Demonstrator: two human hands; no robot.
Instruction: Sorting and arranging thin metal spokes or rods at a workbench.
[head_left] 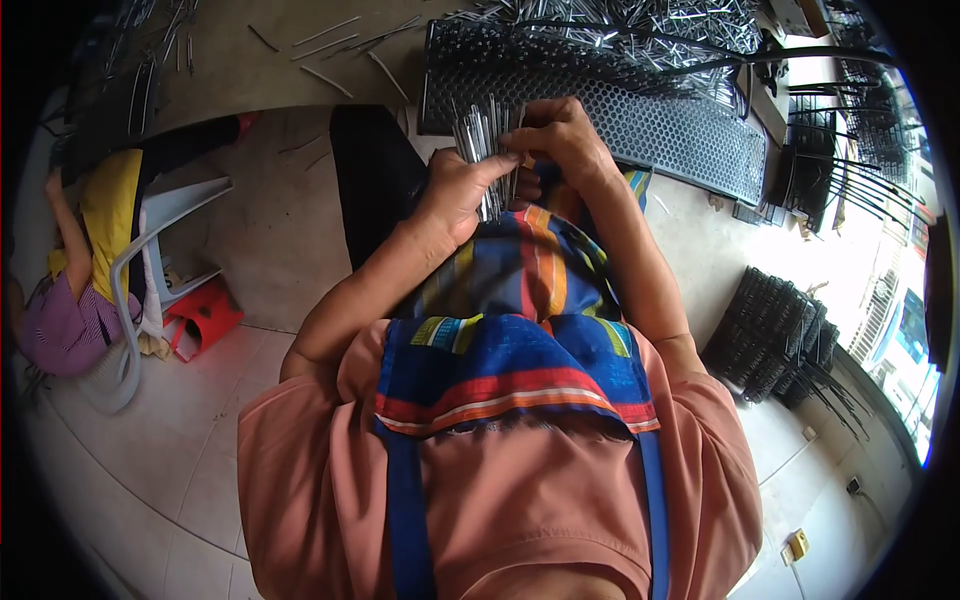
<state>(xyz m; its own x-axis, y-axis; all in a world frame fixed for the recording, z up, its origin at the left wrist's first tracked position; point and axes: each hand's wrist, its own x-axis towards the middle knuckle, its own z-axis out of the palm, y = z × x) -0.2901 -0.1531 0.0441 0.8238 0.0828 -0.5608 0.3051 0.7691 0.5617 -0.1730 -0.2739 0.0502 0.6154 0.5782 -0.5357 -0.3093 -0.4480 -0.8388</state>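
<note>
Evidently part-gathered: I note left hand (460,192) clamped on rod bundle (480,130), right hand (566,140) pinched together at its edge; heaped rods (655,25) remain

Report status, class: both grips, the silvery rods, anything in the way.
Left grip: closed around silvery rods, bunched. Right grip: at the bunch's right side. Perforated panel beyond; nothing visibly blocking.

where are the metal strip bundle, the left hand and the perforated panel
metal strip bundle (482,130): head view, upper part of the strips
left hand (457,190): head view, back of the hand
perforated panel (690,150): head view, bare holed surface
</note>
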